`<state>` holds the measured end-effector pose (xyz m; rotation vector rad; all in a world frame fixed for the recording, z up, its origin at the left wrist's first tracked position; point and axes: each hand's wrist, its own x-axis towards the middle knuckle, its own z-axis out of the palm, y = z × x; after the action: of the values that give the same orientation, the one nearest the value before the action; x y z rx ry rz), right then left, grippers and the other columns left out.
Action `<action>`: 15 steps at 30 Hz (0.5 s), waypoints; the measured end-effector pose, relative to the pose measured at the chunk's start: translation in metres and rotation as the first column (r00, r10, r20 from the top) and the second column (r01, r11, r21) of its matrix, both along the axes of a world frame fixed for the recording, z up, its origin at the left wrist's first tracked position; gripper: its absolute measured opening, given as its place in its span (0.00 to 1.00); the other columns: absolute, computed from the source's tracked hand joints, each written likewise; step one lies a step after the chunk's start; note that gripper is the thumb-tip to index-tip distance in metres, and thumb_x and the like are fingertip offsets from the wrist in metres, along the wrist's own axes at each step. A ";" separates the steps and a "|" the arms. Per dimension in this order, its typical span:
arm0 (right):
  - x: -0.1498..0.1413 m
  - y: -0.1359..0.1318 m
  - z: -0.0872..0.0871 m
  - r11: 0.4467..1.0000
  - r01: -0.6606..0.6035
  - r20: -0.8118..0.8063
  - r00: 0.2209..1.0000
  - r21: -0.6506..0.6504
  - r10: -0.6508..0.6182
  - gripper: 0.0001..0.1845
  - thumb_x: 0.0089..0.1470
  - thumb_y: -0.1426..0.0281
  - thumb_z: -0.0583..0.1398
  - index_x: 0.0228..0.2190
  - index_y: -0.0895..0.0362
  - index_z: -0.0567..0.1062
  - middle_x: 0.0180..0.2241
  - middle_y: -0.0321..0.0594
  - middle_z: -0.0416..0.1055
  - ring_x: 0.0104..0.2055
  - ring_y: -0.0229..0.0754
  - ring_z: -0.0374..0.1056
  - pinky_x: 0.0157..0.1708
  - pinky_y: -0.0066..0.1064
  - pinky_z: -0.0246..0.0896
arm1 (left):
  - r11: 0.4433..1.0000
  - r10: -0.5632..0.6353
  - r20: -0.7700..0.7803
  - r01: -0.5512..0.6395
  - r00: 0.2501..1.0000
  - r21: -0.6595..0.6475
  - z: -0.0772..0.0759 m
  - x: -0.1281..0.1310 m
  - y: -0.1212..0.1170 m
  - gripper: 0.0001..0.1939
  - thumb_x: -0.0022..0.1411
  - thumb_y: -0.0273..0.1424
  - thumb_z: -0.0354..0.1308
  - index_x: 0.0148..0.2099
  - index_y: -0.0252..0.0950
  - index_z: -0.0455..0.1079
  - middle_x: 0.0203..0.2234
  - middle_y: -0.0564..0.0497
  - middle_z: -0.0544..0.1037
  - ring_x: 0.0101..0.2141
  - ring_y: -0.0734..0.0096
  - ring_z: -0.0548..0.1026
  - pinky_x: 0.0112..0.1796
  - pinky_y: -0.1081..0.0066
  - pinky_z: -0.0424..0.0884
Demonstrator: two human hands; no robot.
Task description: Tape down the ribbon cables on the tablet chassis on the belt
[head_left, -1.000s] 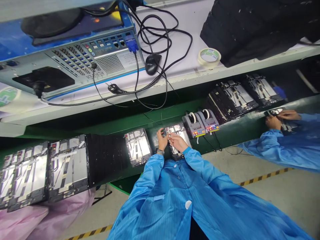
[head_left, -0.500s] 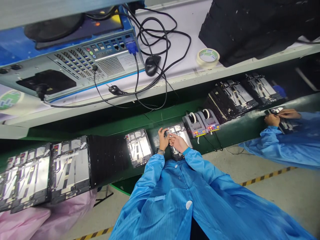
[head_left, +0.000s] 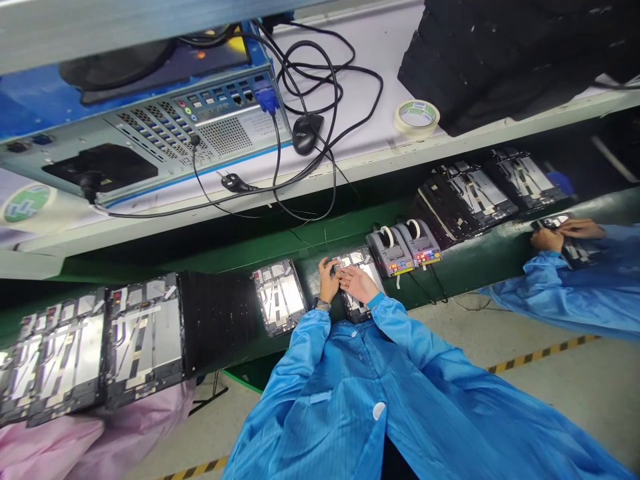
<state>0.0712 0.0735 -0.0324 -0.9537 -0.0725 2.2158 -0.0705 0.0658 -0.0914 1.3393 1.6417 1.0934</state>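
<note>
My left hand (head_left: 329, 280), a wristwatch (head_left: 323, 305) on its wrist, curls at the left edge of a tablet back panel (head_left: 364, 272) lying on the green bench. Its fingers seem to pinch a small dark part (head_left: 334, 269), mostly hidden. My right hand (head_left: 357, 284) lies over the panel's lower part, fingertips reaching towards my left hand. My blue sleeves hide the panel's near end. Another panel (head_left: 279, 298) lies just left of my left hand.
Two tape dispensers (head_left: 403, 247) stand right of my hands. Several panels (head_left: 145, 337) lie further left, others (head_left: 467, 197) further right. A co-worker's hands (head_left: 563, 233) work at the right. A computer case (head_left: 150, 130), cables, a mouse (head_left: 306, 132) and tape (head_left: 417, 118) sit on the upper shelf.
My right hand has flattened across the panel, and my left fingers have shifted slightly at its edge. The whole scene has drifted slightly in view.
</note>
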 end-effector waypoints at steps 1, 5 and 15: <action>0.001 0.002 0.001 1.000 -0.009 0.004 1.000 -0.015 0.009 0.14 0.65 0.61 0.54 0.38 0.57 0.75 0.35 0.45 0.77 0.31 0.41 0.70 0.32 0.33 0.66 | 1.000 -0.005 -0.008 0.005 1.000 0.006 0.002 0.000 0.000 0.13 0.63 0.26 0.56 0.49 0.41 0.75 0.61 0.43 0.61 0.66 0.56 0.59 0.64 0.54 0.59; 0.009 0.009 0.004 0.993 -0.122 0.111 0.986 -0.001 0.121 0.15 0.62 0.63 0.54 0.38 0.58 0.76 0.30 0.45 0.75 0.27 0.42 0.67 0.28 0.34 0.64 | 1.000 -0.002 -0.046 0.003 0.999 0.013 0.007 0.001 0.001 0.13 0.63 0.26 0.57 0.49 0.41 0.75 0.59 0.43 0.63 0.66 0.56 0.58 0.65 0.53 0.58; 0.032 0.021 0.002 0.355 -0.899 0.957 0.188 0.258 -0.219 0.24 0.53 0.77 0.60 0.50 0.51 0.80 0.40 0.48 0.76 0.45 0.51 0.70 0.50 0.39 0.60 | 1.000 -0.019 -0.090 0.021 0.996 0.013 0.004 -0.002 0.002 0.11 0.65 0.30 0.58 0.49 0.42 0.76 0.59 0.43 0.64 0.65 0.55 0.60 0.64 0.52 0.57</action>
<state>0.1030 0.0945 -0.0303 -1.5248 -2.1657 1.1254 -0.0727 0.0682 -0.0875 1.4295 1.6850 1.0475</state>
